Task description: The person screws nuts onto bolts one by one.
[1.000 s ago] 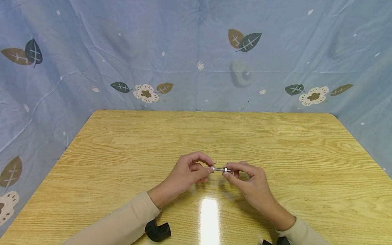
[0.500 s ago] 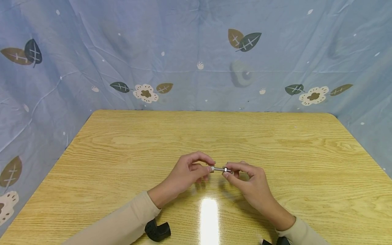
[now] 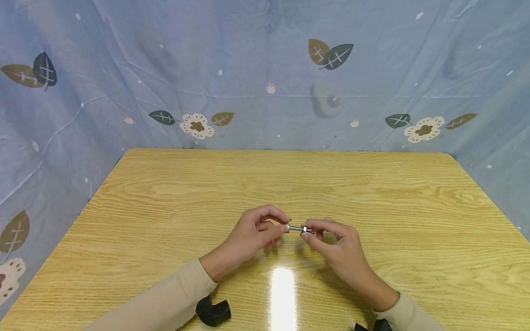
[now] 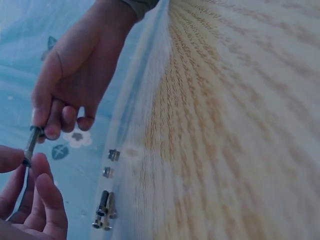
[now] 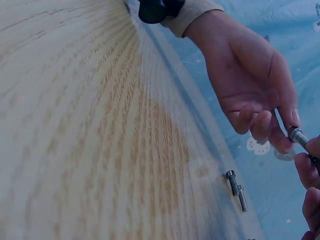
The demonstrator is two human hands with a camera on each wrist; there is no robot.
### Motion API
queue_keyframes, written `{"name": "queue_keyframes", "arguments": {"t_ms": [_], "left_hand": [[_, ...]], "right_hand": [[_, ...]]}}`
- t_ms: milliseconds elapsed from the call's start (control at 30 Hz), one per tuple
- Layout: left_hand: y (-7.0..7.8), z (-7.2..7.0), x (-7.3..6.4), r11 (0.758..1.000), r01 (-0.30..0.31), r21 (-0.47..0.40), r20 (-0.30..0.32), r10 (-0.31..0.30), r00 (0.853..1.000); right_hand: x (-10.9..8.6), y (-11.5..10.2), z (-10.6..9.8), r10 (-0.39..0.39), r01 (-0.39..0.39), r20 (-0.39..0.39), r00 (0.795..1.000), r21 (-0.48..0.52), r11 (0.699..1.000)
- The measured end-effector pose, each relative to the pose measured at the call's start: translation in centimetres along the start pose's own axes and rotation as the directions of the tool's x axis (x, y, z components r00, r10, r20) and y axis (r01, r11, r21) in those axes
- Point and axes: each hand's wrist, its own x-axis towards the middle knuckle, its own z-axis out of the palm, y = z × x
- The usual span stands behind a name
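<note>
Between my hands, a silver bolt (image 3: 296,228) is held level above the table. My left hand (image 3: 258,230) pinches its head end with thumb and index finger. A hex nut (image 3: 305,229) sits on the shank near the other end. Thumb and index finger of my right hand (image 3: 337,241) pinch that nut. In the left wrist view the bolt (image 4: 31,142) spans the two hands. The right wrist view shows the ridged bolt head (image 5: 296,134) at the left hand's fingertips.
Several loose bolts (image 4: 102,210) and nuts (image 4: 114,155) lie on the wood-grain table (image 3: 207,184), mostly hidden behind the hands in the head view. A black part (image 3: 213,312) is by the left sleeve. A blue patterned curtain (image 3: 265,55) hangs behind.
My left thumb slides back along the bolt head, baring it half a second ago, then comes forward over it again. The right hand stays still on the nut.
</note>
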Motion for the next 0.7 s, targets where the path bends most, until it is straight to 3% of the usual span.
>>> {"name": "queue_keyframes", "arguments": {"t_ms": [400,700], "left_hand": [[0.02,-0.2,-0.31,1.0,-0.017,-0.015,0.015,0.017,1.0],[-0.11,-0.03,0.09,1.0,0.017,0.008,0.004,-0.017,1.0]], "right_hand": [[-0.02,-0.08,-0.05,0.015,-0.015,0.01,1.0,-0.005,1.0],[-0.02,-0.11,-0.01,0.018,-0.018,0.002,1.0,-0.012,1.0]]}}
